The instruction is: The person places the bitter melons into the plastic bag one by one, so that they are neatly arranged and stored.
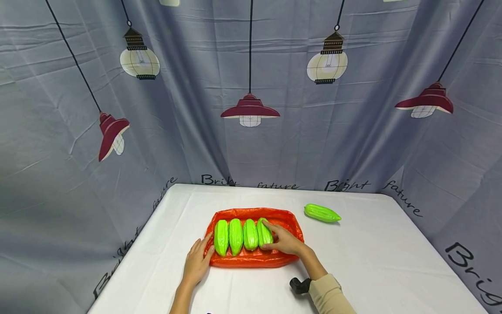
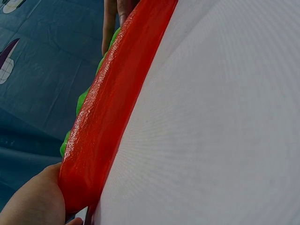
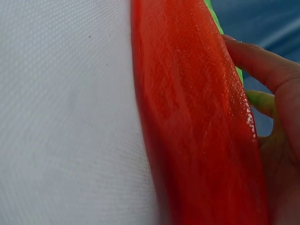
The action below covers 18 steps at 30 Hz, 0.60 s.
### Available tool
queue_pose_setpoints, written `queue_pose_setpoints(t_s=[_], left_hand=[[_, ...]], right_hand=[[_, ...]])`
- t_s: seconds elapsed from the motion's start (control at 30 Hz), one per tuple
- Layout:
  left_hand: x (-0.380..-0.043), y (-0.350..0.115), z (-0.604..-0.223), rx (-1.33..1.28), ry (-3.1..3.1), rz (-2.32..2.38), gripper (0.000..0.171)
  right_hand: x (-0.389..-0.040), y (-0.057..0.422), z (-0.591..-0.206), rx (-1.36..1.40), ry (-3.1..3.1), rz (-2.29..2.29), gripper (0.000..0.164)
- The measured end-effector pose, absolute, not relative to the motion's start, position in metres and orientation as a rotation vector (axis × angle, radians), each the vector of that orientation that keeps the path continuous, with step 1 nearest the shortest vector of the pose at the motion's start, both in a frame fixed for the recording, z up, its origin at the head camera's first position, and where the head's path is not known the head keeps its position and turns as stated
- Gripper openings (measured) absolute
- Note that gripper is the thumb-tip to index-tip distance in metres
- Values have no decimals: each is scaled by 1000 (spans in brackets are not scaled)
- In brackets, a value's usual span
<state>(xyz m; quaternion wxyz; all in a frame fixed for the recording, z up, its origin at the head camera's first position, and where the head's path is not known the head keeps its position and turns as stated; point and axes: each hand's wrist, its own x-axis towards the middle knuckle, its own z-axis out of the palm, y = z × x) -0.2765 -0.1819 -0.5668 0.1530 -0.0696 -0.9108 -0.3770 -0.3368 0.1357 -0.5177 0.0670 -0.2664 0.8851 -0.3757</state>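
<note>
On the white table lies a red tray (image 1: 255, 262) that looks wrapped in shiny plastic. Inside it, several green ridged gourds stand side by side in a row. My right hand (image 1: 285, 240) reaches over the tray's right side and holds the rightmost gourd (image 1: 264, 233) between thumb and fingers, at its two ends. At the tray's left edge, my left hand (image 1: 196, 261) rests against the rim with relaxed fingers. Both wrist views show the tray's red wall close up; the right fingers (image 3: 253, 61) pass behind it, partly hidden.
Another green gourd (image 1: 322, 213) lies on the table behind and right of the tray. A black device (image 1: 300, 285) sits at the right wrist. Grey curtain (image 1: 251, 152) with printed lamps hangs around the white table (image 1: 353, 261) at its back and sides.
</note>
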Motion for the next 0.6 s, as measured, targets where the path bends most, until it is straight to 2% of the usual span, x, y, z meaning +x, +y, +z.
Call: queue_pose_setpoints(t_s=[0.33,0.6], left_hand=[[-276,-183,-566,-198,-2613,-1081,46],[-276,-182,-566,-195,-2614,-1082,46]], right_hand=[[-336,140,-516,-786,2672,-1145,90],[-337,161,-493,-790,2728,-1165,78]])
